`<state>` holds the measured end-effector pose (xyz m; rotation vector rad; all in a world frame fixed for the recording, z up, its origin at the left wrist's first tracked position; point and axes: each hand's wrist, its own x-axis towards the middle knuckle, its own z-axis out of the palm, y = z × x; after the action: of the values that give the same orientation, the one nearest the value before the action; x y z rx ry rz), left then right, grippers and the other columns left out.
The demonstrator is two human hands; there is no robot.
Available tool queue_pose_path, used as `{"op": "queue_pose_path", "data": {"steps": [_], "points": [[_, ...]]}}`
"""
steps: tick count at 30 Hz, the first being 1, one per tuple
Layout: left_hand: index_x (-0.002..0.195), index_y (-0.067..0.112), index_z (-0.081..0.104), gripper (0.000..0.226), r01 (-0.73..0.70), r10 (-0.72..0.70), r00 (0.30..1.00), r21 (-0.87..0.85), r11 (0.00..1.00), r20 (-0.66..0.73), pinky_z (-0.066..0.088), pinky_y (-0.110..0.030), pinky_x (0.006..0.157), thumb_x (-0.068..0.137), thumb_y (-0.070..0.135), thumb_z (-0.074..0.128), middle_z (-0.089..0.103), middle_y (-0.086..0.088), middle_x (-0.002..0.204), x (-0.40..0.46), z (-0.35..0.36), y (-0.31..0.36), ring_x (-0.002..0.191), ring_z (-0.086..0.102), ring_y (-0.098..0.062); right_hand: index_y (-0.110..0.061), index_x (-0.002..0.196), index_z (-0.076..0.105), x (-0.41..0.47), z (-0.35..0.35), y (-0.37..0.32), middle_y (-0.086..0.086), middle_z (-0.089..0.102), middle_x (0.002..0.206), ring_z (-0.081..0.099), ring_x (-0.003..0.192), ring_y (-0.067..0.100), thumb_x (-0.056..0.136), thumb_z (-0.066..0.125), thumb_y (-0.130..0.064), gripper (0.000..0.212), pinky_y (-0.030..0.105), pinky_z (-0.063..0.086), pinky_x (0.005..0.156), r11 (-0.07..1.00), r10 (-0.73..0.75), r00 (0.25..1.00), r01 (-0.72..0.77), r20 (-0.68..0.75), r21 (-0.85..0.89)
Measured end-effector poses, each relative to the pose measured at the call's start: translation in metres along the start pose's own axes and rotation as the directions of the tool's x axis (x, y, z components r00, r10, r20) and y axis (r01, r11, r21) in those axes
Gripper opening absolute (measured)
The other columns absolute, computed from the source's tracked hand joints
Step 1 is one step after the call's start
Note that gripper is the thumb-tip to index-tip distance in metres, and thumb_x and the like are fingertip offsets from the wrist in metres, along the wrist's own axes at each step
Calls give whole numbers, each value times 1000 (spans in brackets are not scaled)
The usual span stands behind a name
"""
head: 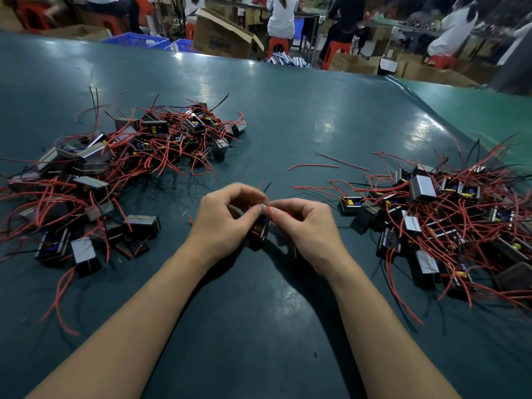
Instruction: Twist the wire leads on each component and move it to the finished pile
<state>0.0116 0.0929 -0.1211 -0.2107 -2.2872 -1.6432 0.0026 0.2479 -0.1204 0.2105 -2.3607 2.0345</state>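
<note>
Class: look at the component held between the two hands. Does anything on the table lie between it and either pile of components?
Nothing visible does. Both hands, left hand and right hand, pinch the red lead of the component; bare table separates it from the left pile and right pile.

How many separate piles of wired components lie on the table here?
2: one pile to the left of the hands, one pile to the right. A single component sits between the hands.

table (288, 110): dark teal, glossy
held component (260, 230): black, blue and yellow parts
pinched wire lead (269, 210): red
piles either side of the grip: red and black wires, silver-banded black bodies
</note>
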Motion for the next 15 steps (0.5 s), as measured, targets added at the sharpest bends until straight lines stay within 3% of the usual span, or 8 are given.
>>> {"op": "queue_pose_path", "data": {"steps": [3, 7, 10, 13, 15], "points": [[97, 19, 70, 23, 37, -38, 999, -62, 997, -10, 55, -33, 71, 80, 4, 76, 70, -1, 79, 0, -1, 1, 72, 67, -20, -24, 76, 74, -1, 1, -1, -10, 72, 68, 61, 63, -1, 85, 73, -11, 15, 17, 48, 64, 996, -40, 999, 40, -3, -86], [94, 18, 73, 12, 49, -50, 998, -16, 999, -35, 55, -37, 68, 85, 10, 72, 69, -5, 76, 2, 0, 1, 66, 63, -24, -22, 67, 69, 0, 2, 2, -9, 58, 55, 45, 52, 4, 84, 72, -15, 18, 22, 39, 53, 976, -78, 994, 61, -75, -210], [88, 21, 76, 3, -6, 8, 999, 53, 999, -48, 54, -33, 71, 86, 20, 73, 69, -3, 83, 2, 2, 2, 71, 62, -13, -19, 69, 63, -2, 4, 0, -10, 59, 63, 49, 56, 4, 86, 68, -15, 18, 22, 41, 57, 986, -91, 981, 65, -170, -154], [90, 20, 78, 7, -134, 184, 973, 308, 942, -142, 43, -26, 89, 83, 22, 77, 57, -4, 112, 2, 3, -1, 99, 52, -17, -22, 74, 64, -4, 3, 1, -3, 55, 105, 56, 97, 5, 86, 69, -13, 16, 14, 43, 69, 964, -191, 953, 135, -237, -231], [89, 18, 79, 7, -201, 306, 934, 436, 877, -184, 39, -28, 90, 82, 19, 78, 56, -7, 111, 3, 3, -2, 99, 47, -23, -17, 78, 70, -5, 2, 1, 0, 45, 124, 44, 119, 12, 86, 71, -17, 8, 19, 41, 91, 909, -307, 915, 201, -261, -364]]}}
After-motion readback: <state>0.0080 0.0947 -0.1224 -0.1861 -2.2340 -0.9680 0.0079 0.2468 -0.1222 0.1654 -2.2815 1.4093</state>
